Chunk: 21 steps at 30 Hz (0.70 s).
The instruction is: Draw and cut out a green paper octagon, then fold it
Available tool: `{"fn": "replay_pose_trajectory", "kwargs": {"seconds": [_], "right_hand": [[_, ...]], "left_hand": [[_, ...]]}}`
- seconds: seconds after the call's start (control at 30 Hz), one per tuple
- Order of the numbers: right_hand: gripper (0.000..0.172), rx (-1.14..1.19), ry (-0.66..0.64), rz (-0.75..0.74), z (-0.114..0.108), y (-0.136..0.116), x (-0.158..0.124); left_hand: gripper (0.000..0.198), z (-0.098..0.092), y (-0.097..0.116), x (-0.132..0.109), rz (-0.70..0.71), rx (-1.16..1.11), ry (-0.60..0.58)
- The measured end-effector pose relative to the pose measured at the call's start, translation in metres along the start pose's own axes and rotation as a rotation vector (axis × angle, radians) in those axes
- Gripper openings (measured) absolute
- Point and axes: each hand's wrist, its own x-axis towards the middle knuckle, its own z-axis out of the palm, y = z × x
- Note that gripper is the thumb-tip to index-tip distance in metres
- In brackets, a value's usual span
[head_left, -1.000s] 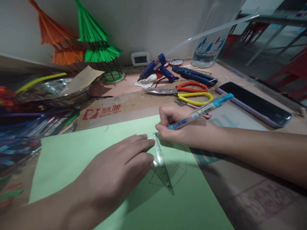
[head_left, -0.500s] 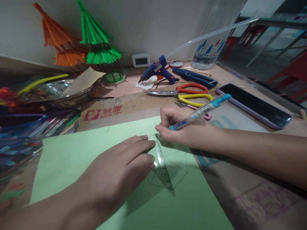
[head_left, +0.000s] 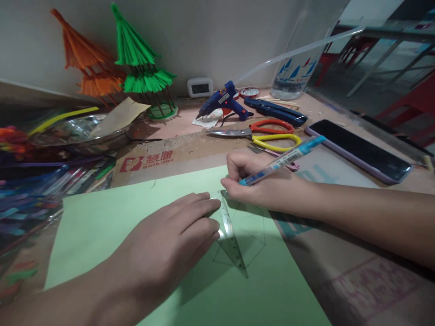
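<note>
Pens (head_left: 81, 175) lie blurred at the left. Pale green paper (head_left: 108, 226) spreads right of them, on the near side; about its middle the left hand (head_left: 166, 240) rests flat and outstretched over a clear set square (head_left: 234, 251). Just right, the right hand (head_left: 256, 192) clasps a blue pen (head_left: 283, 160), tip hidden. Scissors (head_left: 252, 132) lie beyond it, a phone (head_left: 360, 149) farther right.

Left hand (head_left: 170, 235) lies palm-down; right hand (head_left: 253, 181) curls, pinching, the 2 close together.
</note>
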Motion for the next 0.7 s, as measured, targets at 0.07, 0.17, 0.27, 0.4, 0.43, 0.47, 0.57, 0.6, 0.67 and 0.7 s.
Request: {"fn": "replay_pose_trajectory", "kwargs": {"seconds": [0.07, 0.17, 0.27, 0.4, 0.43, 0.47, 0.57, 0.6, 0.67, 0.7], "right_hand": [[0.023, 0.005, -0.002, 0.015, -0.0004, -0.0006, -0.0002], [0.023, 0.001, -0.009, 0.006, -0.0008, -0.0016, -0.0004], [0.023, 0.012, -0.012, 0.006, -0.0008, -0.0019, -0.0003], [0.024, 0.027, -0.015, -0.002, -0.0006, -0.0006, -0.0001], [0.024, 0.024, -0.016, -0.010, -0.0006, -0.0003, -0.0001], [0.024, 0.019, -0.015, -0.014, -0.0007, -0.0002, -0.0002], [0.023, 0.011, -0.012, -0.008, -0.0009, -0.0004, -0.0004], [0.023, 0.014, -0.013, 0.000, -0.0009, -0.0007, -0.0005], [0.022, 0.019, -0.015, 0.005, -0.0009, -0.0009, -0.0005], [0.022, 0.019, -0.017, -0.001, -0.0008, -0.0009, -0.0005]], "left_hand": [[0.017, -0.0003, 0.0007, 0.0011, 0.007, -0.004, 0.019], [0.017, -0.0003, 0.0013, 0.0016, 0.001, -0.009, 0.019], [0.017, -0.0001, 0.0010, 0.0006, -0.009, -0.011, 0.000], [0.017, -0.0004, 0.0005, 0.0007, 0.003, -0.010, 0.010], [0.017, -0.0006, 0.0006, 0.0013, 0.001, -0.011, 0.007], [0.016, -0.0007, 0.0008, 0.0019, -0.002, -0.012, 0.004], [0.016, -0.0007, 0.0014, 0.0035, -0.006, -0.015, 0.001], [0.016, -0.0006, 0.0015, 0.0039, -0.004, -0.014, 0.004], [0.016, -0.0003, 0.0012, 0.0040, 0.000, -0.009, 0.011], [0.016, 0.0000, 0.0008, 0.0039, 0.000, -0.008, 0.011]]}}
